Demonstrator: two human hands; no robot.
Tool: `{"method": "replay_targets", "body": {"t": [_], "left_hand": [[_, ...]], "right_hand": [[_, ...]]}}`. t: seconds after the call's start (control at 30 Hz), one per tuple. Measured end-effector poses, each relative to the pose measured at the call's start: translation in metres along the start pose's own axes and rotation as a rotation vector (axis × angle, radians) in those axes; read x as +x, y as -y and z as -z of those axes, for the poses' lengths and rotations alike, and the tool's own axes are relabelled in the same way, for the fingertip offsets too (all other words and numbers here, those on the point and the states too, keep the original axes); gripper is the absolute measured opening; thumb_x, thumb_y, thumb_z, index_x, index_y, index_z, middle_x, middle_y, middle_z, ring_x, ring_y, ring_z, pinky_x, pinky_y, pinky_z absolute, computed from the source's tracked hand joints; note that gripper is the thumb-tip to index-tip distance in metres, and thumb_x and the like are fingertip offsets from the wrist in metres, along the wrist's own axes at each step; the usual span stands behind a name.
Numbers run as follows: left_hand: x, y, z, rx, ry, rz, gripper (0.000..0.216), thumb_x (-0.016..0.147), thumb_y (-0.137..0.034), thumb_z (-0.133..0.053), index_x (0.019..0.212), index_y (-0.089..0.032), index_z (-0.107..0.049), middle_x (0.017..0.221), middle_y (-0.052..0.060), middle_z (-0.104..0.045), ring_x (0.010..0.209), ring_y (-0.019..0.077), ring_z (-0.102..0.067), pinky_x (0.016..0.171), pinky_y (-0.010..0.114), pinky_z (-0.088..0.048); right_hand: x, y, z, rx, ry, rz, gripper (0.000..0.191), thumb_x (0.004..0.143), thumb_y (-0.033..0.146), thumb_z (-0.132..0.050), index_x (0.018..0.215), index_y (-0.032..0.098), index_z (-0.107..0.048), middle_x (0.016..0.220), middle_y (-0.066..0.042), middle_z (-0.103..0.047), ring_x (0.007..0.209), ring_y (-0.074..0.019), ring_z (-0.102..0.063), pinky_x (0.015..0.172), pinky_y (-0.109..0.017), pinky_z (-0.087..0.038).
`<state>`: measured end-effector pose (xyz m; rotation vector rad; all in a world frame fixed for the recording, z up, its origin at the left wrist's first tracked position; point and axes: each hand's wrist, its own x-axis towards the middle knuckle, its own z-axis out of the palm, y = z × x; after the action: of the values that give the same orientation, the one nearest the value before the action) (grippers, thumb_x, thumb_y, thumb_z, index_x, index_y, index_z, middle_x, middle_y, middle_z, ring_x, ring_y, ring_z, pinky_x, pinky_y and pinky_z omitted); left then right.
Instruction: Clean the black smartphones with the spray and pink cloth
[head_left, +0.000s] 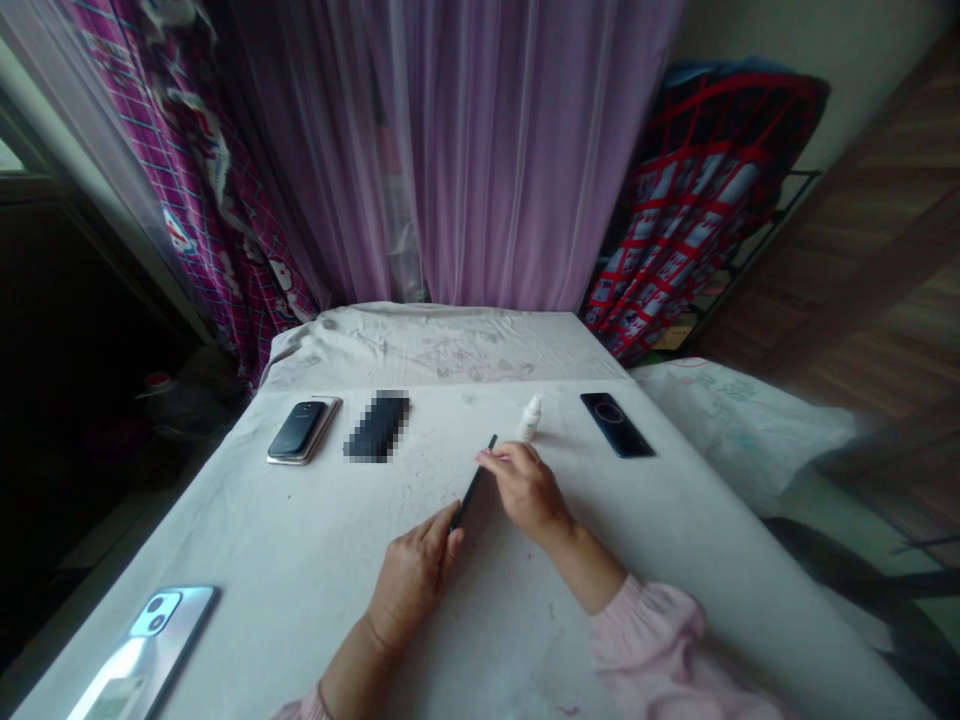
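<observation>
Grip: the left hand (412,580) pinches the near end of a thin dark slab (474,483) and the right hand (529,490) pinches its far end, fingers closed on it, the slab held on edge over the tabletop (675,520). Just beyond the right grip stands a small white bottle (531,417). Farther right lies a dark phone (616,424), and well to the near left a pale phone (150,640).

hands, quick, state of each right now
Left hand: closed, pinching the near end of the thin dark slab.
Right hand: closed, holding its far end.
</observation>
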<state>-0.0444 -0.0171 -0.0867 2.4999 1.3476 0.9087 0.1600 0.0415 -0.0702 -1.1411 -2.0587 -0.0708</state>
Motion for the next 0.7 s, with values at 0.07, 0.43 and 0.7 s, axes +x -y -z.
{"method": "replay_targets", "body": {"t": [0.07,0.43,0.7], "left_hand": [[0.000,0.000,-0.002,0.034,-0.022,-0.023,0.039,0.102,-0.035,-0.029,0.124,-0.017,-0.055,0.103,0.009,-0.074,0.085,0.0184,-0.073,0.075,0.027,-0.060],[0.000,-0.007,-0.003,0.169,-0.001,-0.142,0.040,0.102,-0.035,-0.029,0.125,-0.015,-0.056,0.110,0.011,-0.072,0.090,0.0181,-0.072,0.077,0.028,-0.060],[-0.001,-0.013,-0.012,0.264,0.183,-0.126,0.034,0.094,-0.031,-0.051,0.123,-0.018,-0.061,0.125,0.011,-0.065,0.110,0.0273,-0.063,0.092,0.043,-0.053]], "right_hand": [[0.007,-0.018,-0.004,-0.065,-0.047,-0.039,0.035,0.094,0.012,-0.040,0.108,0.023,-0.070,0.092,-0.009,-0.061,0.087,-0.0197,-0.056,0.081,-0.034,-0.052],[-0.035,0.024,0.005,0.082,-0.011,0.033,0.040,0.091,0.009,-0.043,0.123,0.024,-0.063,0.096,-0.008,-0.060,0.090,-0.0179,-0.058,0.079,-0.030,-0.055],[-0.065,-0.039,0.008,-0.022,-0.137,-0.230,0.033,0.091,0.015,-0.043,0.108,0.022,-0.071,0.090,-0.008,-0.062,0.082,-0.0184,-0.062,0.074,-0.030,-0.055]]}}
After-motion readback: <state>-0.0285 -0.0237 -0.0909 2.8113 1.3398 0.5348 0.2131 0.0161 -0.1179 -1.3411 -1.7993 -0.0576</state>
